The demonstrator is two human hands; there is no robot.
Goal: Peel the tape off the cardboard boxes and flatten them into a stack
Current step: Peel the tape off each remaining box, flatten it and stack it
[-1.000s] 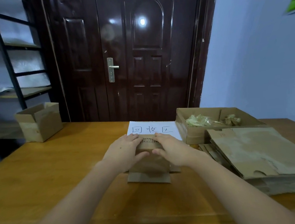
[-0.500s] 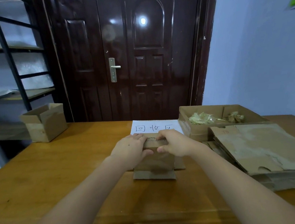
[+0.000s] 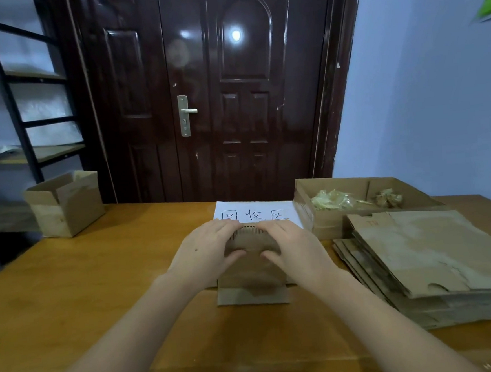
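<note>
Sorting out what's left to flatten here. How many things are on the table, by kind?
Boxes standing open: 2, the empty box at far left and the tape scrap box.
Box being flattened: 1, the small box held by the left hand and right hand.
Flattened stacks: 1.
Paper signs: 1.
Total: 5.

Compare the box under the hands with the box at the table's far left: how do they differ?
The middle box is gripped by the left hand and right hand; the left box stands untouched. The middle box's bottom flap lies flat on the table; the left box stands upright, open-topped. Both are brown cardboard.
</note>
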